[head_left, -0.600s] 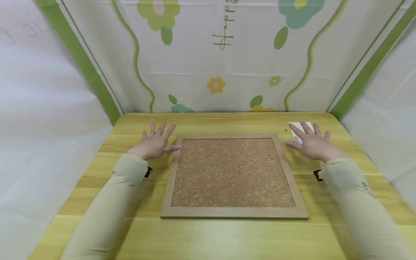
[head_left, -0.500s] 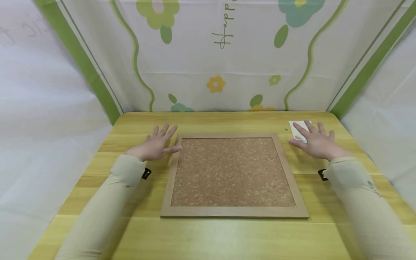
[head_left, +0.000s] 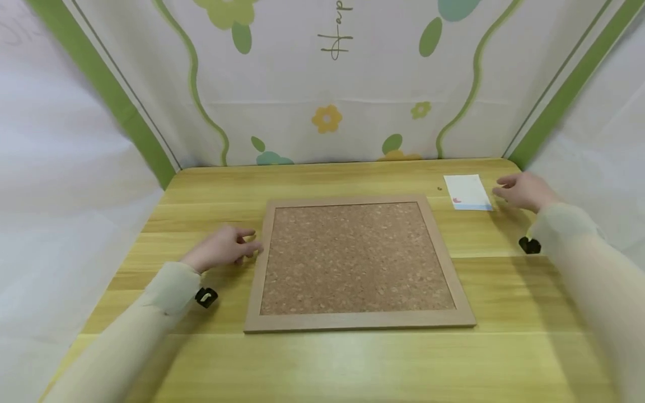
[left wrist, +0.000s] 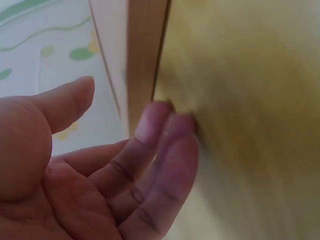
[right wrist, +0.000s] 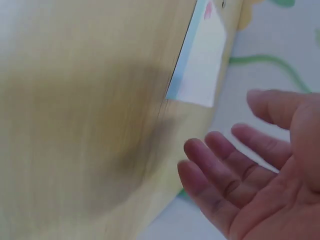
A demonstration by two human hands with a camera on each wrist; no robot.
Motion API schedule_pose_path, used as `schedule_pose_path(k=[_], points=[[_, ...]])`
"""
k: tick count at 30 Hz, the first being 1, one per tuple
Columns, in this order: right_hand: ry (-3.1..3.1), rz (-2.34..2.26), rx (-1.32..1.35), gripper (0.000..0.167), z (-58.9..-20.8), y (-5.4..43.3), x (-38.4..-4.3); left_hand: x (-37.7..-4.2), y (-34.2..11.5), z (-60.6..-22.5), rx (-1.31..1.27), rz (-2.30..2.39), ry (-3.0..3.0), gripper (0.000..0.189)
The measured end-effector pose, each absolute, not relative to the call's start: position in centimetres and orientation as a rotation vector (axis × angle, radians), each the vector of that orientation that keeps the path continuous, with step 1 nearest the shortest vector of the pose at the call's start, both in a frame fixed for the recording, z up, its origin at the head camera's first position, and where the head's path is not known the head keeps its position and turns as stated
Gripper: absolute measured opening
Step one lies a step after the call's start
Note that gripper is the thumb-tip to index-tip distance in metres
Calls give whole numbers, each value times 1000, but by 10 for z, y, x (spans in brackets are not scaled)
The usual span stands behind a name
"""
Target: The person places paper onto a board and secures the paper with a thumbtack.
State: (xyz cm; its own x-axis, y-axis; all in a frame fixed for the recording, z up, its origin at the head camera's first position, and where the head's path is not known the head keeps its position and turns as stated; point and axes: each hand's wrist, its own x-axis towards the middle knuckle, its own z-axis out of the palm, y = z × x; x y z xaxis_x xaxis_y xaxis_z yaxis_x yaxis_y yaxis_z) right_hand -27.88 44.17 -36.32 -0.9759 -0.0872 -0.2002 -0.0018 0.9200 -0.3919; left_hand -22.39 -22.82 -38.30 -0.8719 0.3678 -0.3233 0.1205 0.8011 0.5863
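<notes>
A cork board (head_left: 358, 257) in a pale wooden frame lies flat on the table. My left hand (head_left: 221, 248) is at its left side, fingertips right at the frame's edge. In the left wrist view, the thumb of the left hand (left wrist: 100, 170) stands apart from the loosely bent fingers, close to the frame (left wrist: 145, 55). A white card (head_left: 467, 192) with a blue strip and a small pink print lies at the back right. Just right of the card hovers my right hand (head_left: 526, 191); in the right wrist view its fingers are relaxed and hold nothing.
A tiny brown object (head_left: 439, 188) lies left of the card. The wooden table (head_left: 353, 364) extends in front of the board. Behind it hangs a white flower-printed curtain (head_left: 373, 84), with white cloth on both sides. Dark bands (head_left: 529, 245) show at the wrists.
My left hand has come nearer and its spread fingers have drawn in beside the frame. My right hand has moved right, off the card, uncovering it. The head view has tilted slightly.
</notes>
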Motion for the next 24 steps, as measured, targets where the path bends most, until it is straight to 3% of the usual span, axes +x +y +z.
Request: schedule_pose_path(k=[3, 5, 7, 12, 17, 22, 24], points=[[2818, -584, -5, 74, -363, 449, -290, -219, -221, -384, 338, 851, 2510, 81], [2793, -567, 39, 59, -365, 449, -299, -217, -215, -384, 347, 871, 2500, 84], [2758, -547, 102, 54, -368, 445, -307, -217, -211, -387, 356, 886, 2486, 87], [2651, -434, 236, 78, -371, 428, -324, -221, -208, -398, 357, 932, 2443, 89], [2641, -300, 193, 107, -371, 415, -331, -220, -206, -396, 323, 960, 2408, 83], [2603, -301, 212, 118, -376, 405, -337, -221, -206, -396, 315, 964, 2382, 81], [2615, -276, 198, 114, -377, 401, -341, -222, -207, -397, 317, 962, 2380, 81]])
